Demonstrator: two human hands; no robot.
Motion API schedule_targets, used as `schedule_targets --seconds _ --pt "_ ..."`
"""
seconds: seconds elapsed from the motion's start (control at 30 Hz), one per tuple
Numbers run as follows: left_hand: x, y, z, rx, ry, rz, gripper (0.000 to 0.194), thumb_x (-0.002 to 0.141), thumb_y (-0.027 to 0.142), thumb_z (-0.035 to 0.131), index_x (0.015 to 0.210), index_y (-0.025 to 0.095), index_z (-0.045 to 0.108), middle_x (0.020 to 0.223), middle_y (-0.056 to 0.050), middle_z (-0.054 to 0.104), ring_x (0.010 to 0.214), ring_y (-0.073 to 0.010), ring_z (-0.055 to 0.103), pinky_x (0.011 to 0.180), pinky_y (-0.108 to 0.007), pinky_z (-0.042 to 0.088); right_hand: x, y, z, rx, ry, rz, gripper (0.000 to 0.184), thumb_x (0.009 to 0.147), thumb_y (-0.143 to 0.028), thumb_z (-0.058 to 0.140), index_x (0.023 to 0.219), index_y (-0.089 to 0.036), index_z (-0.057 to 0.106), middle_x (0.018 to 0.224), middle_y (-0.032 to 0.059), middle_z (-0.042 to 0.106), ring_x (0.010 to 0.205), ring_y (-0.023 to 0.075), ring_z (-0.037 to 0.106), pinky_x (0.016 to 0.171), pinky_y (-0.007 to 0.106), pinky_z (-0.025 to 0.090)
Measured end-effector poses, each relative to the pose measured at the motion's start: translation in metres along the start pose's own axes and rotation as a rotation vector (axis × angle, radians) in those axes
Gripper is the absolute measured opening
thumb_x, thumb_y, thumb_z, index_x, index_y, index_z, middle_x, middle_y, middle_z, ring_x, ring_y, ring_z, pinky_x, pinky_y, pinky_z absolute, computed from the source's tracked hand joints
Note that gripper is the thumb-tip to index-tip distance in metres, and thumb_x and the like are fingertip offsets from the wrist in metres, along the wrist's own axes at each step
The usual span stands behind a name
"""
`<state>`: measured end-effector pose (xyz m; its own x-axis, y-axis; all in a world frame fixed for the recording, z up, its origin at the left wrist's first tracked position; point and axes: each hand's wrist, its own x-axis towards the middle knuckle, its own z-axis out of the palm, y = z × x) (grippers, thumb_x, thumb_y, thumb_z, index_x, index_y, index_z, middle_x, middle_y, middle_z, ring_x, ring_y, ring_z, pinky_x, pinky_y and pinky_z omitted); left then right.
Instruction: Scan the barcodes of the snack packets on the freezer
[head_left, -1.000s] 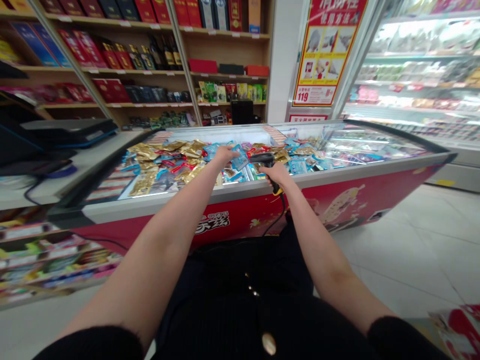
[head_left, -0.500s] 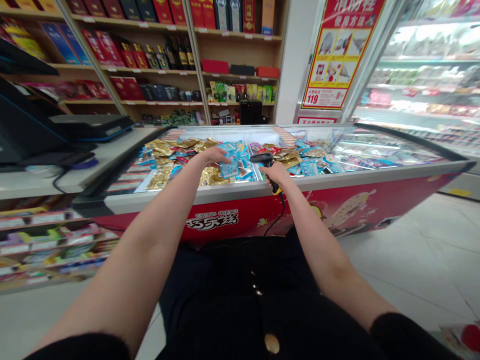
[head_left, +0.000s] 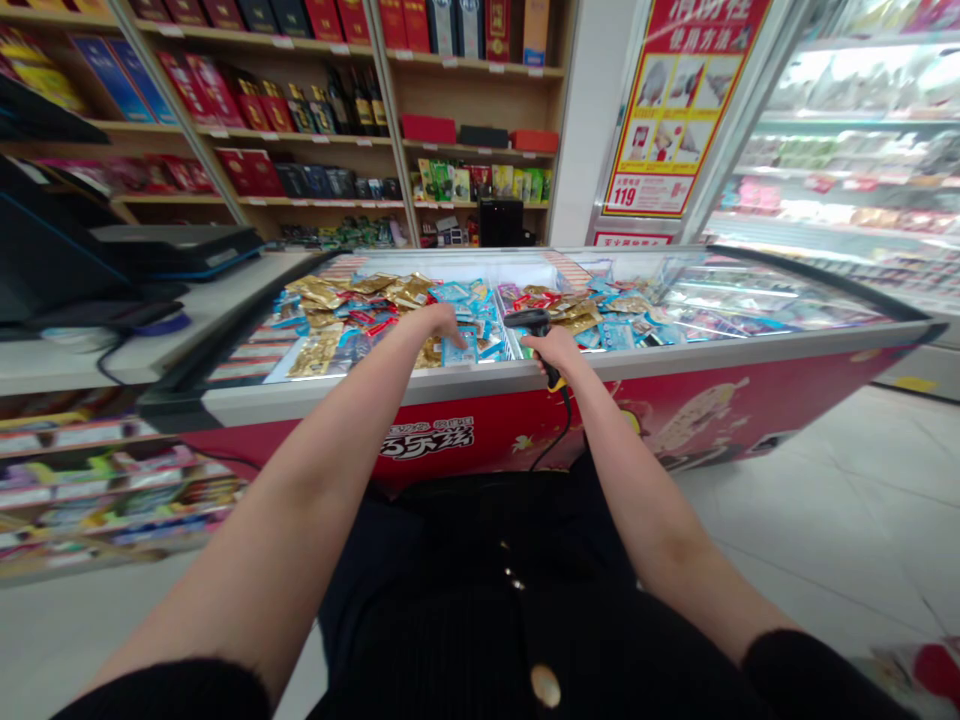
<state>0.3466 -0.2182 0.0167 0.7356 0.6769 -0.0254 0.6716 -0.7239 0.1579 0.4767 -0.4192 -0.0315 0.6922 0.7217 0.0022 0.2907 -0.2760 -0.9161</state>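
Observation:
My left hand [head_left: 445, 322] reaches over the front edge of a chest freezer [head_left: 322, 397], wrist bent and fingers pointing down. Its fingers are closed at the upper edge of a blue ice cream packet [head_left: 459, 351]; part of the grip is hidden behind the hand. Wrapped around the handle of a black and yellow barcode scanner [head_left: 528, 320] is my right hand [head_left: 556, 347]. The scanner's head points left, towards the blue packet, and its cable hangs down the freezer front. Gold packets [head_left: 319, 350] and more blue ones lie heaped around my left hand.
A wire divider [head_left: 507, 325] splits the freezer's packets. Sliding glass [head_left: 757, 295] covers the right part. On the left a counter [head_left: 225, 300] carries a scale [head_left: 180, 250] and a dark terminal [head_left: 45, 240]. Shelves of boxes and bottles stand behind.
My left hand has tipped downward and slightly right, and the blue packet sits lower, nearer the freezer's front rim. The scanner in my right hand has hardly moved.

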Motion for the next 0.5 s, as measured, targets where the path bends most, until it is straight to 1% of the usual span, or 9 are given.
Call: schedule_targets --seconds 0.07,0.1,0.2,0.27,0.33,0.43,0.5 --pt "-0.001 0.009 -0.003 0.085 0.001 -0.028 0.063 0.057 0.052 0.086 0.107 0.016 0.078 0.103 -0.016 0.077 0.104 -0.0334 0.070 0.089 -0.033 0.053 0.000 0.002 -0.004 0.021 0.001 0.017 0.027 0.088 -0.021 0.066 0.065 -0.019 0.051 0.053 -0.0010 0.054 0.041 0.0123 0.050 0.041 0.024 0.043" --pt "-0.001 0.015 -0.003 0.117 0.024 -0.047 0.062 0.061 0.049 0.084 0.112 0.015 0.076 0.110 -0.016 0.076 0.109 -0.0333 0.069 0.091 -0.033 0.053 0.000 0.003 -0.006 0.032 0.006 0.024 0.027 0.088 -0.021 0.066 0.065 -0.019 0.050 0.053 -0.0014 0.054 0.040 0.0119 0.050 0.041 0.023 0.043" --pt "0.004 0.033 0.001 0.094 0.201 -0.075 0.054 0.071 0.037 0.077 0.120 0.017 0.072 0.122 -0.016 0.073 0.115 -0.0325 0.067 0.095 -0.035 0.052 0.001 0.008 -0.015 0.061 0.027 0.033 0.029 0.088 -0.020 0.067 0.064 -0.019 0.051 0.051 -0.0016 0.053 0.040 0.0116 0.049 0.039 0.023 0.041" --pt "0.010 0.048 0.006 0.030 0.272 -0.060 0.043 0.075 0.031 0.072 0.116 0.019 0.074 0.119 -0.015 0.074 0.114 -0.0326 0.067 0.095 -0.037 0.052 0.002 0.011 -0.022 0.079 0.047 0.042 0.029 0.087 -0.020 0.069 0.064 -0.019 0.052 0.050 -0.0012 0.053 0.039 0.0121 0.048 0.038 0.023 0.041" --pt "0.017 0.062 0.013 -0.039 0.305 -0.020 0.034 0.079 0.026 0.066 0.110 0.019 0.077 0.113 -0.016 0.075 0.111 -0.0335 0.068 0.094 -0.038 0.053 0.003 0.015 -0.031 0.097 0.074 0.053 0.030 0.088 -0.021 0.069 0.063 -0.018 0.052 0.049 -0.0012 0.053 0.039 0.0123 0.048 0.037 0.024 0.041" --pt "0.027 0.085 0.024 -0.107 0.336 0.021 0.029 0.084 0.024 0.059 0.105 0.015 0.078 0.109 -0.018 0.075 0.109 -0.0345 0.068 0.093 -0.038 0.052 0.004 0.021 -0.045 0.118 0.116 0.077 0.030 0.089 -0.023 0.068 0.064 -0.018 0.052 0.048 -0.0020 0.051 0.039 0.0117 0.047 0.037 0.024 0.041" --pt "0.035 0.098 0.031 -0.133 0.341 0.043 0.029 0.087 0.027 0.057 0.103 0.014 0.078 0.109 -0.019 0.074 0.109 -0.0335 0.067 0.093 -0.037 0.051 0.004 0.026 -0.055 0.133 0.140 0.090 0.028 0.089 -0.022 0.067 0.066 -0.018 0.053 0.048 -0.0025 0.051 0.039 0.0112 0.047 0.038 0.023 0.042"
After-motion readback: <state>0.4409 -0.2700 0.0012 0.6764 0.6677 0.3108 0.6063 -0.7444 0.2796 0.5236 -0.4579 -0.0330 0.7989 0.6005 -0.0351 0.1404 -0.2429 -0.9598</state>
